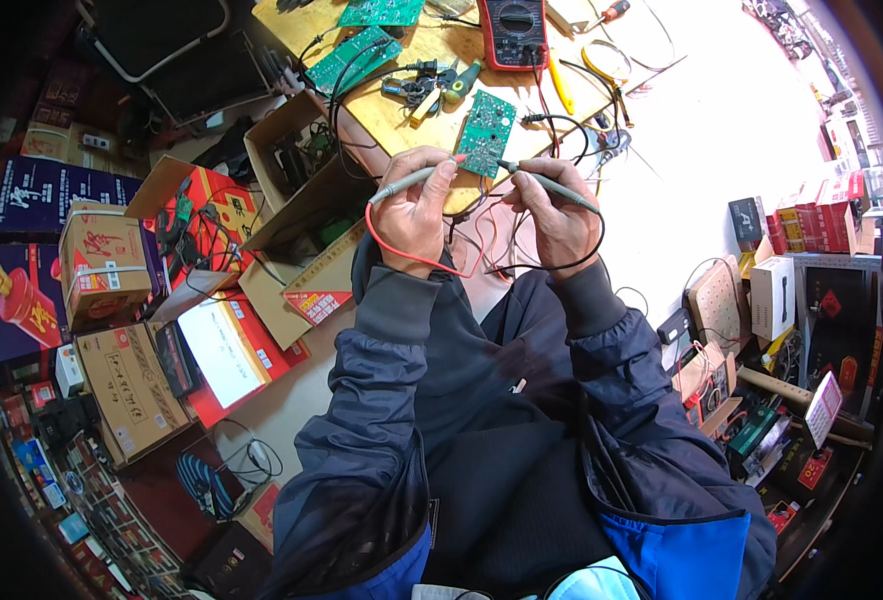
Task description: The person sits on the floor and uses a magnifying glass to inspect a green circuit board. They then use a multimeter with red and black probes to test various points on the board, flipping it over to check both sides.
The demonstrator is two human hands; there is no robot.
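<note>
A green circuit board (488,122) lies at the near edge of the yellow tabletop (423,136), between my hands. My left hand (413,208) is closed round a grey test probe (404,184) with a red lead, its tip at the board's lower left. In my right hand (555,212) is a second grey test probe (557,190) with a black lead, pointing at the board's lower right. Whether either tip touches the board is too small to tell. Beyond the board stands a red multimeter (515,36) with leads plugged in.
Green-handled pliers (462,83), a yellow-handled tool (561,84), a tape roll (605,62) and a screwdriver (615,11) lie on the table. More circuit boards (353,58) are at the back left. Cardboard boxes (111,262) crowd the left; a shelf (836,262) stands right.
</note>
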